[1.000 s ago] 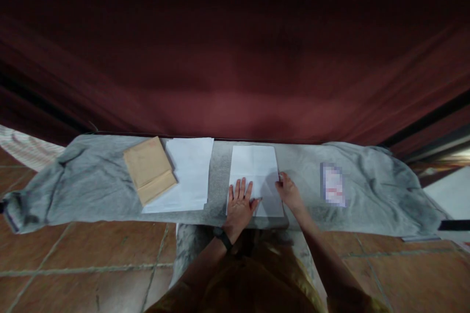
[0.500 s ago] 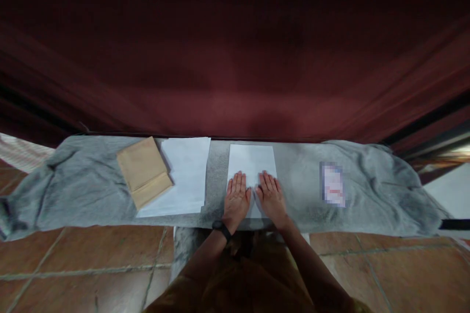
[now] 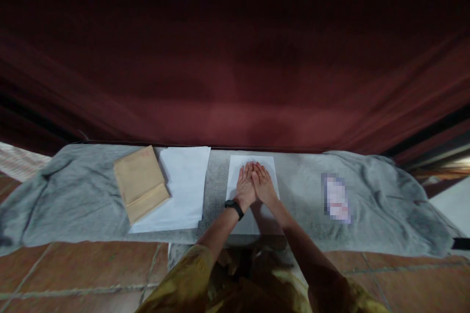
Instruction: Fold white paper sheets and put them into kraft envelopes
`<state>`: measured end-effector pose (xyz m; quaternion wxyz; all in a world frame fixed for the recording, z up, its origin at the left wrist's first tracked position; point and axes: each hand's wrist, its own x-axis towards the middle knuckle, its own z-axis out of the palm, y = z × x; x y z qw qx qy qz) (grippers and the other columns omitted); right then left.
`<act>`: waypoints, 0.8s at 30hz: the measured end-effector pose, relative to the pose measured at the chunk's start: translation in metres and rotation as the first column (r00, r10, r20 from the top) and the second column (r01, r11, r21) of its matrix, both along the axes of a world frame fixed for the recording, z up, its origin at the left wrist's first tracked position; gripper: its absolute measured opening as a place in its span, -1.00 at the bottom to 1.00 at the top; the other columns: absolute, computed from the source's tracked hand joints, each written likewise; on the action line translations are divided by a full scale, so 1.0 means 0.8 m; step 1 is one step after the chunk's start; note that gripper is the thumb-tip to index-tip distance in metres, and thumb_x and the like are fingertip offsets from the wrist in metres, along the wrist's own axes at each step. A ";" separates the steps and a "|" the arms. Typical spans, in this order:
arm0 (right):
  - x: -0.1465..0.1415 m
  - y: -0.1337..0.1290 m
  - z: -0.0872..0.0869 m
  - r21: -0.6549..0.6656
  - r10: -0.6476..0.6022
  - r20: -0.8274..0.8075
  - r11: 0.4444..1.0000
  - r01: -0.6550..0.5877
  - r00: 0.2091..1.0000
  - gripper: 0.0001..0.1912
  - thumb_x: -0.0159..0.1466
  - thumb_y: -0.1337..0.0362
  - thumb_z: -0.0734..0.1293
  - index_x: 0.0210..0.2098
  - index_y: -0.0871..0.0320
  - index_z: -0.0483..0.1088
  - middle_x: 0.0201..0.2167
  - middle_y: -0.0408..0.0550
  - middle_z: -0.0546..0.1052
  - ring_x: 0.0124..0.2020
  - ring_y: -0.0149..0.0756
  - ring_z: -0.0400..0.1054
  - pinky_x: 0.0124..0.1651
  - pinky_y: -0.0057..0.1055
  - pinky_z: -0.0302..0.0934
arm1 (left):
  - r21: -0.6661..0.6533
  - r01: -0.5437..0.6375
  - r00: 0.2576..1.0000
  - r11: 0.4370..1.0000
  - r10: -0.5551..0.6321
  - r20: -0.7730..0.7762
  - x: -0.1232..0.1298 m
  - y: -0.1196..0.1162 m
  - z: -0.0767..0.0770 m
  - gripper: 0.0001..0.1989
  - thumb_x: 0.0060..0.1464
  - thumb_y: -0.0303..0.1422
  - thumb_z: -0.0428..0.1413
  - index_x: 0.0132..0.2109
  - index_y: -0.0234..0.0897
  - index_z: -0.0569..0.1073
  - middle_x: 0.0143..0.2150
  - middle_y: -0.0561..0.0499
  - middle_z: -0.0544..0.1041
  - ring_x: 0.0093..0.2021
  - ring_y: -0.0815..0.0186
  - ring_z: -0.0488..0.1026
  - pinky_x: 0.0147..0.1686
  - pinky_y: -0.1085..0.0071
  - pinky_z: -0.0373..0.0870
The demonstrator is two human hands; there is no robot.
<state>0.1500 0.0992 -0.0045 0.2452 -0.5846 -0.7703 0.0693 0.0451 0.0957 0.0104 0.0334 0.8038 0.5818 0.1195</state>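
Note:
A white sheet of paper [image 3: 237,222] lies flat on the grey cloth in front of me. My left hand [image 3: 245,186] rests on the upper half of the sheet, fingers stretched out and pointing away from me; a black band is on that wrist. My right hand [image 3: 264,186] lies flat beside it, touching it and partly overlapping it, fingers stretched out too. Neither hand grips anything. The hands hide the middle of the sheet.
A stack of white paper [image 3: 187,186] lies to the left, with a folded brown paper envelope or bag [image 3: 137,176] over its left side. To the right is a small blurred item [image 3: 337,199]. The grey cloth [image 3: 301,195] covers a narrow surface against a dark red backing [image 3: 235,112].
Both hands have slid away from me up the sheet and come together from apart. The view has shifted slightly. The paper stack and brown item lie as before.

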 end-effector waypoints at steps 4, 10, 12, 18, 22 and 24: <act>-0.001 0.044 -0.002 0.013 0.058 0.081 0.998 -0.060 0.995 -0.45 0.51 0.27 -0.06 0.36 0.21 0.26 0.34 0.11 0.35 0.40 -0.17 0.14 0.43 -0.05 -0.02 | -0.034 -0.007 1.000 0.999 0.006 -0.010 -0.010 0.035 -0.013 -0.41 0.33 -0.40 -0.20 0.46 -0.42 0.09 0.48 -0.21 0.16 0.50 0.08 0.00 0.44 0.00 -0.01; 0.009 0.055 -0.020 0.043 -0.035 0.229 0.999 0.026 0.973 -0.46 0.51 0.17 0.04 0.40 0.20 0.19 0.42 0.13 0.22 0.43 -0.06 0.07 0.41 -0.01 -0.06 | -0.004 -0.147 0.989 0.989 0.147 -0.001 -0.044 0.042 -0.025 -0.42 0.39 -0.27 -0.25 0.46 -0.36 0.10 0.50 -0.13 0.10 0.52 0.12 -0.07 0.46 0.02 -0.08; 0.011 0.057 -0.023 0.058 -0.088 0.241 0.995 0.076 0.966 -0.45 0.51 0.14 0.05 0.40 0.20 0.18 0.42 0.15 0.22 0.41 -0.03 0.10 0.40 0.00 -0.05 | -0.006 -0.199 0.980 0.980 0.199 -0.005 -0.054 0.042 -0.025 -0.40 0.40 -0.24 -0.24 0.46 -0.40 0.09 0.50 -0.17 0.10 0.52 0.12 -0.06 0.46 0.05 -0.07; 0.030 0.059 -0.032 0.116 -0.242 0.236 0.969 0.220 0.941 -0.40 0.51 0.08 0.04 0.41 0.28 0.17 0.39 0.23 0.25 0.38 0.04 0.14 0.38 0.04 -0.04 | 0.023 -0.260 0.966 0.965 0.260 -0.011 -0.077 0.036 -0.023 -0.39 0.40 -0.22 -0.25 0.45 -0.49 0.10 0.49 -0.22 0.11 0.51 0.10 -0.01 0.46 0.08 -0.05; 0.046 0.057 -0.028 0.140 -0.274 0.220 0.959 0.248 0.936 -0.40 0.50 0.10 0.04 0.39 0.31 0.18 0.36 0.27 0.29 0.36 0.05 0.16 0.37 0.08 -0.02 | 0.034 -0.299 0.954 0.954 0.299 0.010 -0.086 0.025 -0.019 -0.40 0.39 -0.25 -0.23 0.44 -0.48 0.13 0.47 -0.23 0.15 0.49 0.09 0.04 0.45 0.07 0.00; 0.049 0.050 -0.022 0.140 -0.285 0.204 0.955 0.260 0.937 -0.41 0.51 0.13 0.02 0.38 0.37 0.19 0.35 0.31 0.30 0.36 0.06 0.17 0.37 0.10 -0.02 | 0.047 -0.321 0.947 0.946 0.320 0.030 -0.085 0.012 -0.015 -0.40 0.38 -0.26 -0.21 0.45 -0.48 0.11 0.47 -0.26 0.15 0.49 0.07 0.05 0.44 0.03 0.01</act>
